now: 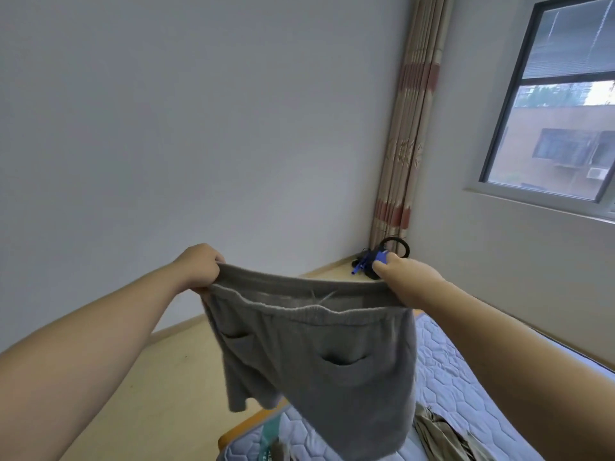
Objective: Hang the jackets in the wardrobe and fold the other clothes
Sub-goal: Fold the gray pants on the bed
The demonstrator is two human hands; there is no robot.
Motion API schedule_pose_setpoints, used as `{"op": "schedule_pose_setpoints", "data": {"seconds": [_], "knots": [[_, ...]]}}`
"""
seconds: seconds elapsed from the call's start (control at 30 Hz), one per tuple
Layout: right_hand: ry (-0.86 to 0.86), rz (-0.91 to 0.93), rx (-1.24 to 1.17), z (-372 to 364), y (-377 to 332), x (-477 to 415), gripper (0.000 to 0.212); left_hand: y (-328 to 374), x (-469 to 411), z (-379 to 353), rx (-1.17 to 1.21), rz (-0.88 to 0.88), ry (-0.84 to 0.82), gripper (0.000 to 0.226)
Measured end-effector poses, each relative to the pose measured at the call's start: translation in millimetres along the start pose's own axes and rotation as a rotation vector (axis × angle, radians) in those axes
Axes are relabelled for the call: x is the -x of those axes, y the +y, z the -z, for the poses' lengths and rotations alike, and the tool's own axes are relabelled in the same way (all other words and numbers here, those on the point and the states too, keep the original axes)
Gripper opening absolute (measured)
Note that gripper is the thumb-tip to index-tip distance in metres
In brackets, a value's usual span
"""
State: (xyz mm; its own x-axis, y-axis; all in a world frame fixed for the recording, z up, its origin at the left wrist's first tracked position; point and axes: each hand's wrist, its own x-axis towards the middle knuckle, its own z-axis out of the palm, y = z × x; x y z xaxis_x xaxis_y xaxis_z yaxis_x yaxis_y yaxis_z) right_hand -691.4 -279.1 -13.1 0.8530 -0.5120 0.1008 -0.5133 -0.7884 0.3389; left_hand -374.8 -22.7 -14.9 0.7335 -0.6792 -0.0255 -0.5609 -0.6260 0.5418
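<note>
Grip at both ends: we hold a pair of grey shorts [316, 354] up in the air in front of us, stretched out by the waistband [299, 284].

Our left hand [201, 269] is closed in a fist around the left end of the waistband, fingers curled over the top edge. Our right hand [404, 277] grips the right end. The thumb lies on top, and the other fingers are hidden behind the fabric. The hands are well apart, so the band is drawn out into a shallow curve between them.

The shorts hang down freely below the hands, touching nothing. Two pocket openings show on the side facing us. The hem is blurred.

Below the right hand and the hanging cloth is a bed [466, 387] with a pale quilted mattress. An olive garment [439, 437] lies crumpled on it, low and to the right of the shorts. Something teal [266, 440] lies on the mattress under the shorts. We cannot tell what it is.

Below the left hand is bare yellowish floor [159, 377].

Just behind the right hand, in the room corner, sits a dark object with blue parts [366, 264] that we cannot identify. A striped curtain [406, 138] hangs above it, with a window [559, 104] up and to the right.
</note>
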Motion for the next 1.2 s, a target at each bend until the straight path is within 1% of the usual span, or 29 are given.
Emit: {"op": "schedule_pose_setpoints", "data": {"seconds": [0.07, 0.1, 0.13, 0.2, 0.23, 0.27, 0.33, 0.37, 0.43, 0.47, 0.53, 0.57, 0.6, 0.7, 0.73, 0.77, 0.8, 0.83, 0.87, 0.9, 0.97, 1.0, 1.03, 1.1, 1.13, 1.17, 1.2], "knots": [[-0.067, -0.144, -0.05, -16, 6, 6, 0.044, 3, 1, 6, 0.138, 0.044, 0.011, 0.04], [-0.085, -0.27, -0.143, -23, 7, 8, 0.04, 5, 1, 6, 0.187, 0.07, 0.016, 0.038], [-0.117, -0.433, -0.322, -27, 7, 9, 0.035, 8, 2, 6, 0.213, 0.089, 0.029, 0.035], [-0.253, -0.741, -0.851, -31, 4, 10, 0.022, 16, 3, 3, 0.24, 0.109, 0.103, 0.03], [-0.297, -0.817, -1.1, -35, 0, 9, 0.013, 19, 3, 1, 0.262, 0.116, 0.135, 0.03], [-0.27, -0.839, -1.257, -38, -5, 7, 0.003, 21, 3, 0, 0.286, 0.124, 0.147, 0.03], [-0.106, -0.881, -1.373, -41, -16, 1, 0.006, 26, 6, -3, 0.319, 0.149, 0.102, 0.03], [-0.005, -0.926, -1.361, -41, -22, -2, 0.007, 27, 9, -6, 0.33, 0.165, 0.057, 0.027], [0.185, -1.008, -1.276, -39, -30, -10, 0.024, 31, 13, -11, 0.33, 0.184, -0.024, 0.019], [0.238, -1.007, -1.243, -36, -34, -12, 0.029, 32, 15, -13, 0.356, 0.184, -0.033, 0.014], [0.222, -0.921, -1.162, -31, -40, -15, 0.032, 34, 18, -15, 0.38, 0.192, -0.048, 0.012], [0.177, -0.814, -1.05, -29, -41, -14, 0.033, 35, 18, -14, 0.367, 0.2, -0.05, 0.013], [0.121, -0.671, -0.874, -28, -40, -14, 0.034, 33, 17, -12, 0.333, 0.209, -0.044, 0.013], [-0.049, -0.254, -0.395, -26, -25, -7, 0.036, 24, 15, -4, 0.255, 0.241, 0.034, 0.005], [-0.112, -0.123, -0.255, -27, -17, -5, 0.037, 19, 14, -1, 0.214, 0.256, 0.058, 0.009], [-0.172, -0.033, -0.164, -27, -11, -2, 0.035, 16, 15, 1, 0.171, 0.283, 0.09, 0.015], [-0.215, 0.011, -0.106, -27, -6, -1, 0.033, 10, 13, 2, 0.147, 0.292, 0.136, 0.019], [-0.232, 0.011, -0.094, -26, -2, 0, 0.031, 7, 13, 3, 0.164, 0.294, 0.175, 0.022], [-0.241, -0.034, -0.13, -26, 0, 0, 0.031, 4, 10, 3, 0.154, 0.262, 0.192, 0.024], [-0.26, -0.137, -0.266, -25, 2, -2, 0.031, 1, 8, 3, 0.162, 0.243, 0.185, 0.025], [-0.312, -0.363, -0.701, -24, 1, -4, 0.029, 0, 5, 1, 0.174, 0.259, 0.09, 0.02], [-0.318, -0.436, -0.903, -23, 0, -5, 0.028, -2, 3, 0, 0.178, 0.255, 0.048, 0.022], [-0.307, -0.474, -1.035, -23, 0, -7, 0.029, -4, 2, 0, 0.2, 0.248, 0.027, 0.024], [-0.301, -0.497, -1.217, -23, 1, -9, 0.03, -8, 1, 1, 0.141, 0.208, -0.003, 0.023], [-0.304, -0.49, -1.289, -23, 1, -10, 0.031, -9, 1, 1, 0.099, 0.215, -0.015, 0.02], [-0.309, -0.465, -1.344, -23, 2, -10, 0.031, -6, 3, 3, 0.099, 0.242, -0.015, 0.014], [-0.322, -0.427, -1.392, -23, 3, -10, 0.031, -6, 4, 3, 0.102, 0.259, -0.013, 0.013]]}}
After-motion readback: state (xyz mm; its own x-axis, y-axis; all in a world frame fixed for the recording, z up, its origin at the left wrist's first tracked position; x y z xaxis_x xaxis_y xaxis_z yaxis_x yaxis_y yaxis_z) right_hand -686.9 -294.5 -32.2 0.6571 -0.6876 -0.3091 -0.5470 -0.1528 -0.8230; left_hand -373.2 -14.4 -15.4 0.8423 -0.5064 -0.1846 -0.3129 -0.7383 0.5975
